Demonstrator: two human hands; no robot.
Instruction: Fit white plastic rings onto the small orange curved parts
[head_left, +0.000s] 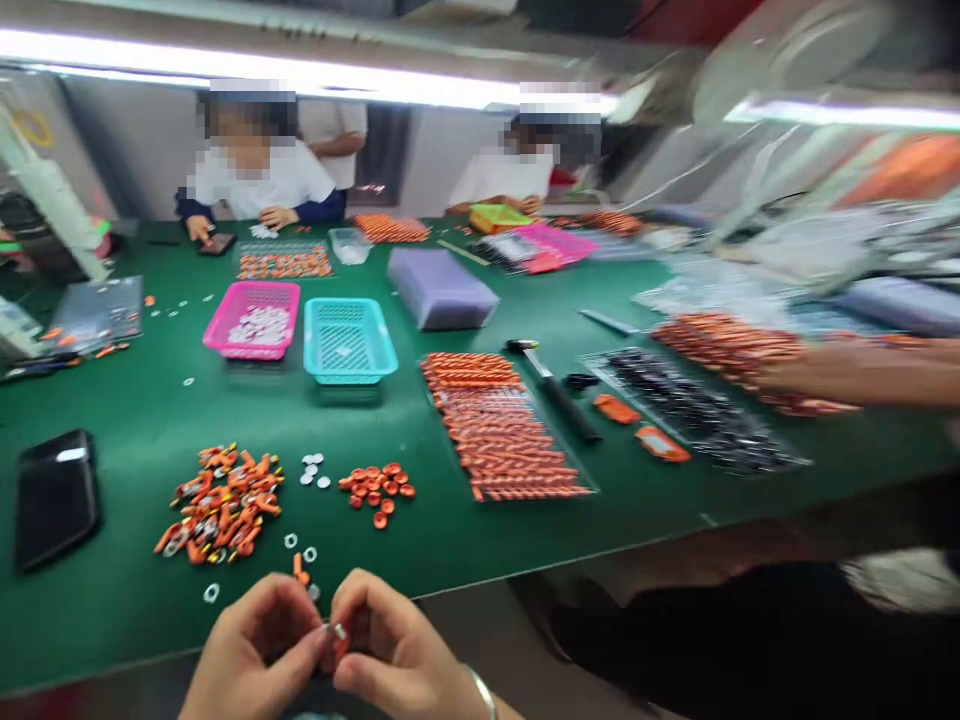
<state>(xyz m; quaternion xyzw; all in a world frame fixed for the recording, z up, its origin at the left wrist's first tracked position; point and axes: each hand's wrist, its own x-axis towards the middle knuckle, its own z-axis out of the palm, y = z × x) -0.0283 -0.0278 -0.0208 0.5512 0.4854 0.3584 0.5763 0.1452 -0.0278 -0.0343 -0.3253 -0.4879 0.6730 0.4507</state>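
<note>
A small orange part with a silver metal ring (335, 634) is pinched between both hands at the bottom edge of the view, just off the near edge of the green-covered work table (135, 420). The left hand (251, 655) is closed on it from the left with thumb and forefinger; the right hand (397, 650) is closed on it from the right, a thin silver bracelet (480, 690) seen at its wrist. The part is blurred, probably two pieces being held together, exact shape cannot be told

Just beyond the hands, a few loose silver rings (300, 545) are scattered on the table. A heap of orange and silver parts (221, 503) lies to their left, a small cluster of round orange caps (377, 487) to their right, a few white discs (313, 470) between the two. A black phone (54, 497) lies flat at far left

Mid-table: a pink plastic basket (253, 320) holding white pieces, a teal plastic basket (349, 340) beside it, a grey rectangular block (441, 288) further right. A clear tray of orange parts in rows (501, 430) lies right of centre, a black-handled hammer (555, 390) just beside it, then a tray of black parts (694, 410)

A co-worker's arm (862, 372) reaches in from the right over another pile of orange parts. Two more people in white shirts are seated at the far side of the table
</note>
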